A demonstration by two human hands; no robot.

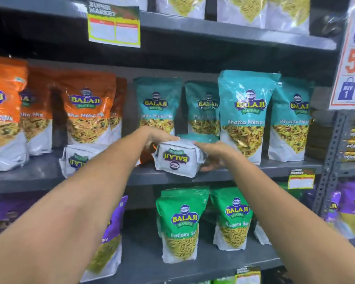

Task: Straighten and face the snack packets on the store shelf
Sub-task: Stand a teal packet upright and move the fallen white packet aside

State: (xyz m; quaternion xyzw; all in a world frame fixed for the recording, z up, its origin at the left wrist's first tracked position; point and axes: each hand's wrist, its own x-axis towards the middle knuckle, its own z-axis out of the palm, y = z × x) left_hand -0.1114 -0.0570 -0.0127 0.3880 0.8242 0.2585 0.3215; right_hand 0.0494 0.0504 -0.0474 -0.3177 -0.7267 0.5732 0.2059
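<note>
A teal snack packet lies flat on the middle shelf, its white base with an upside-down logo facing me. My left hand rests on its top left edge. My right hand grips its right side, fingers curled under. Both hands hold it together. Upright teal packets stand behind and to the right. Upright orange packets stand to the left. Another packet lies flat beside my left forearm, partly hidden by it.
Green packets and purple packets stand on the shelf below. Yellowish packets fill the top shelf. A price tag hangs from the top shelf edge. A promo sign and a perforated upright post are at the right.
</note>
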